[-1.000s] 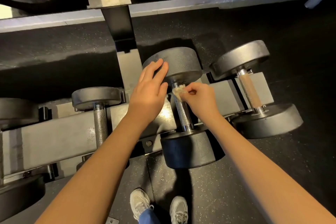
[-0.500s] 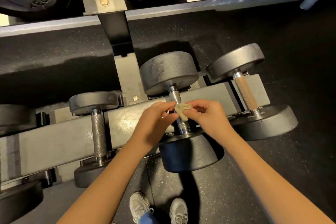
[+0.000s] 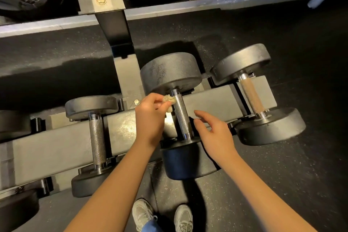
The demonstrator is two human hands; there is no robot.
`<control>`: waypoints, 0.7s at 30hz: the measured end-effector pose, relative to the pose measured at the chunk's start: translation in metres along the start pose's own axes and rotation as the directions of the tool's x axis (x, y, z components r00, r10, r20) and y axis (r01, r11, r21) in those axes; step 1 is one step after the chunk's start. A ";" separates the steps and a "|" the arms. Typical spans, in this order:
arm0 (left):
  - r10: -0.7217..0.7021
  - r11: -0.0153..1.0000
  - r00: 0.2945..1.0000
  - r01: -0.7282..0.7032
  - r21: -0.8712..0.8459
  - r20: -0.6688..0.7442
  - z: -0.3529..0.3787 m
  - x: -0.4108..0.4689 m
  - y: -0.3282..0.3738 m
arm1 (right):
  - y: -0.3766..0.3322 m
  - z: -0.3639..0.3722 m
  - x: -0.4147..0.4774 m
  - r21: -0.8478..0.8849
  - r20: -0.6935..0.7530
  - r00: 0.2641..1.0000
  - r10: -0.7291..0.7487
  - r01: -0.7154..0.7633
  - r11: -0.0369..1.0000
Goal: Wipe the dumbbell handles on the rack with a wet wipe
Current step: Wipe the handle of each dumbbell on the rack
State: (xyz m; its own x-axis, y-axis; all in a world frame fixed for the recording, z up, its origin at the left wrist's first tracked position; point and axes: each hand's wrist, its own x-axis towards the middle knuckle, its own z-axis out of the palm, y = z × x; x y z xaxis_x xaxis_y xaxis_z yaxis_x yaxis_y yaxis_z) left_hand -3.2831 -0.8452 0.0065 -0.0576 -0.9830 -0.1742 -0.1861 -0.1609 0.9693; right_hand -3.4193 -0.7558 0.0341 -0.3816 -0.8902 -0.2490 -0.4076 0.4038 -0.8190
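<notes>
Black speckled rubber floor (image 3: 282,184) lies under a grey steel dumbbell rack (image 3: 56,147). The rack's upper shelf (image 3: 169,8) carries large black dumbbell heads with raised lettering. On the lower rail sit three dumbbells side by side.

The middle dumbbell (image 3: 170,70) has a knurled chrome handle (image 3: 182,117). A small crumpled, pale wet wipe (image 3: 169,100) is pressed against the handle's upper left side, just below the far head. The left hand (image 3: 150,118) pinches it between thumb and fingertips. The right hand (image 3: 216,133) holds nothing, with its fingers loosely spread just right of the handle's lower half.

The left dumbbell (image 3: 97,137) has the same knurled metal grip. The right dumbbell (image 3: 251,95) has a rusty tan grip. Its heads are matte black cylinders.
</notes>
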 end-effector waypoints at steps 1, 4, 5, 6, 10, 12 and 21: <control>0.021 0.999 1.000 -0.021 0.029 -0.004 0.003 0.003 0.000 | 0.002 0.001 -0.001 -0.013 -0.012 1.000 0.008 -0.008 1.000; 0.058 0.996 0.998 -0.058 0.070 0.005 0.019 0.004 0.003 | 0.000 0.001 0.000 -0.015 -0.036 0.999 0.009 -0.010 1.000; 0.068 0.993 0.998 -0.067 0.098 -0.005 0.023 0.001 0.006 | 0.000 0.002 0.000 -0.017 -0.038 0.999 0.006 -0.007 1.000; 0.085 0.987 0.996 -0.083 0.134 -0.002 0.025 -0.003 0.007 | 0.001 0.002 0.000 -0.020 -0.038 0.999 0.002 -0.003 1.000; 0.013 0.987 0.991 -0.034 0.155 0.132 0.020 -0.022 -0.007 | 0.002 0.002 -0.002 -0.050 -0.045 0.999 -0.025 0.023 0.999; -0.104 0.994 0.985 0.098 0.056 0.135 0.017 -0.026 -0.008 | 0.001 0.002 -0.002 -0.040 -0.055 0.998 -0.026 0.024 0.999; -0.094 0.989 0.992 0.103 0.105 -0.089 0.033 0.013 0.002 | -0.001 0.003 -0.005 0.044 -0.098 0.995 -0.032 0.036 0.998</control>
State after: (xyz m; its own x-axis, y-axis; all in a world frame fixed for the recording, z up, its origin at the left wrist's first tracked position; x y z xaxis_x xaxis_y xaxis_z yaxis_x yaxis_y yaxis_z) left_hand -3.3170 -0.8550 0.0004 0.0481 -0.9675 -0.2481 -0.2929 -0.2512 0.9226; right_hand -3.4147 -0.7522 0.0347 -0.4478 -0.8777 -0.1709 -0.3846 0.3616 -0.8493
